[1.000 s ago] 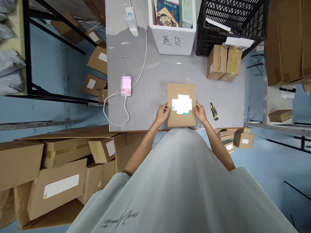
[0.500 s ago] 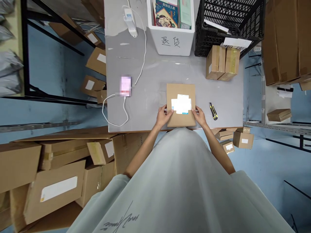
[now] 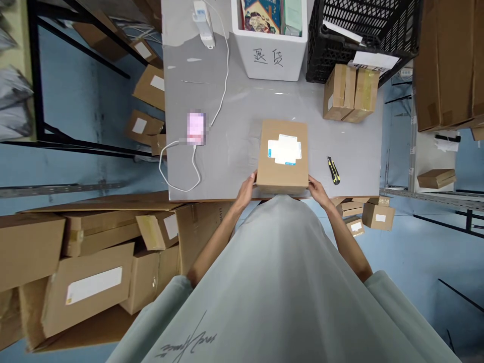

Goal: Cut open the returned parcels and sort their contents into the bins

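A brown cardboard box (image 3: 283, 174) is at the table's front edge, close to my body, with white and blue labels (image 3: 285, 149) on its top face. My left hand (image 3: 246, 190) grips the lower left side of the box, fingers partly hidden behind it. On the opposite side, my right hand (image 3: 318, 191) holds the lower right edge. Part of the box's near side shows below the top face. To the right of the box lies a yellow and black utility knife (image 3: 333, 170), apart from my right hand.
A white bin (image 3: 276, 60) with books, a black crate (image 3: 340, 43) and taped boxes (image 3: 351, 93) stand at the back. On the left are a phone (image 3: 195, 128) with white cables and a power strip (image 3: 204, 25). A large carton (image 3: 200, 222) full of boxes stands lower left.
The box looks larger and nearer, and its near side now shows. Both hands have moved from its top edges and labels down to its lower sides. The view has shifted slightly.
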Demonstrator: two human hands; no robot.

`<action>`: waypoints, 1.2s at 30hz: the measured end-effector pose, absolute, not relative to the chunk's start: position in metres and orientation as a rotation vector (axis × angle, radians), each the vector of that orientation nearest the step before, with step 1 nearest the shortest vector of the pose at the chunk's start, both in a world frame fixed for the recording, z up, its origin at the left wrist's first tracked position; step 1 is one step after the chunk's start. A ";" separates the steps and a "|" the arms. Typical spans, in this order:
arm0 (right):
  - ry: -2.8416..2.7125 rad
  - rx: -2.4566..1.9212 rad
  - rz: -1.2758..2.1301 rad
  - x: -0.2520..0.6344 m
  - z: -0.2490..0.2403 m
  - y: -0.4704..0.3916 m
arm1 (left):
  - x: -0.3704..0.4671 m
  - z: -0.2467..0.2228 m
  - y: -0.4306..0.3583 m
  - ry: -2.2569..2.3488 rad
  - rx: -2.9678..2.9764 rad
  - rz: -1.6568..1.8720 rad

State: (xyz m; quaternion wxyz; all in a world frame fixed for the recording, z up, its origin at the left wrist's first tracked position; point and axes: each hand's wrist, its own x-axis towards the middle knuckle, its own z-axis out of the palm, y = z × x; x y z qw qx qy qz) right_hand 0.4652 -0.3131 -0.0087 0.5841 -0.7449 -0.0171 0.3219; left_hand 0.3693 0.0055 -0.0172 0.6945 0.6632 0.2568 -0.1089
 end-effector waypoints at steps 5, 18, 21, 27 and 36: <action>-0.080 -1.833 0.609 0.493 0.038 -0.312 | 0.381 0.022 0.017 0.470 1.602 -0.025; -0.147 -2.055 0.456 0.540 0.033 -0.273 | 0.423 0.013 0.030 0.547 1.693 0.104; -0.115 -2.030 0.453 0.538 0.030 -0.272 | 0.422 0.007 0.028 0.553 1.665 0.118; -0.125 -1.980 0.477 0.530 0.028 -0.272 | 0.420 0.002 0.022 0.590 1.595 0.153; 0.004 -1.765 0.615 0.514 0.003 -0.286 | 0.408 -0.001 0.074 0.614 1.665 0.133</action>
